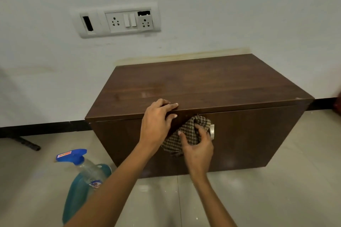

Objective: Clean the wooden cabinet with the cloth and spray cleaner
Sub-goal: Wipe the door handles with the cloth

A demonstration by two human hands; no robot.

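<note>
A low dark wooden cabinet stands on the floor against the white wall. My left hand rests on its front top edge, fingers straight across the lip and thumb down on the front. My right hand grips a brown checked cloth and presses it against the cabinet's front, just left of a metal handle. A spray cleaner bottle with a blue trigger head and blue liquid stands on the floor at the lower left, partly hidden behind my left forearm.
A white socket and switch panel is set in the wall above the cabinet. A black skirting strip runs along the wall's foot. A dark rod lies on the tiled floor at left. Something red shows at the right edge.
</note>
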